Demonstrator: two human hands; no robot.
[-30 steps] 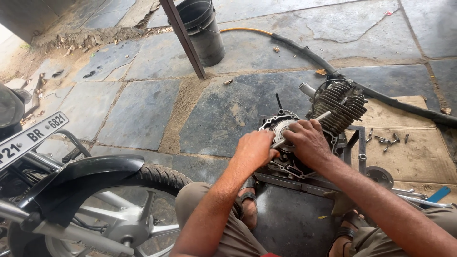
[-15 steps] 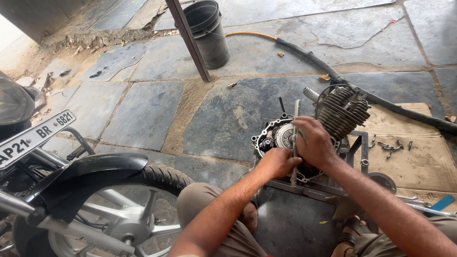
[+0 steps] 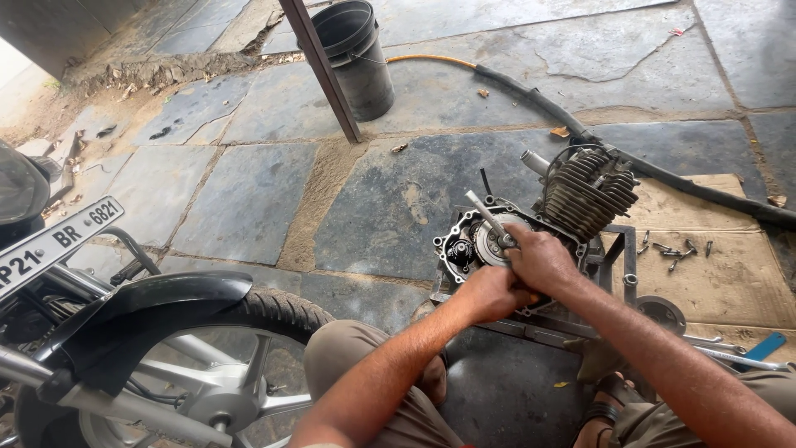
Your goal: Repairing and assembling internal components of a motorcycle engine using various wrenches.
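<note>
My right hand [image 3: 543, 259] is closed around the lower end of a metal rod-like tool [image 3: 489, 220], whose shaft slants up and away from my knuckles, over the round clutch assembly [image 3: 489, 243] in the open side of the engine [image 3: 531, 232]. My left hand [image 3: 489, 292] is curled shut just below and against the right one, pressed to the lower edge of the open case; whether it grips a part or only braces there I cannot tell.

Half a second ago the tool stood almost upright in front of the clutch and my left hand lay lower and to the left of it. A second ago both hands were spread flat over the clutch with no tool raised. Now the tool leans toward the left of the clutch and both fists have drawn in tight together at its lower right. I judge this means I have moved from feeling the part to working on it with the tool, and the clutch is not yet off.

The engine sits in a metal stand [image 3: 618, 257], its finned cylinder [image 3: 589, 191] to the upper right of the clutch. Loose bolts [image 3: 676, 249] lie on cardboard [image 3: 730, 274] further right. A black hose [image 3: 663, 174] runs behind the cylinder, a black bucket [image 3: 361, 54] stands far to the upper left, and a motorcycle's rear wheel [image 3: 207, 357] is at lower left.
</note>
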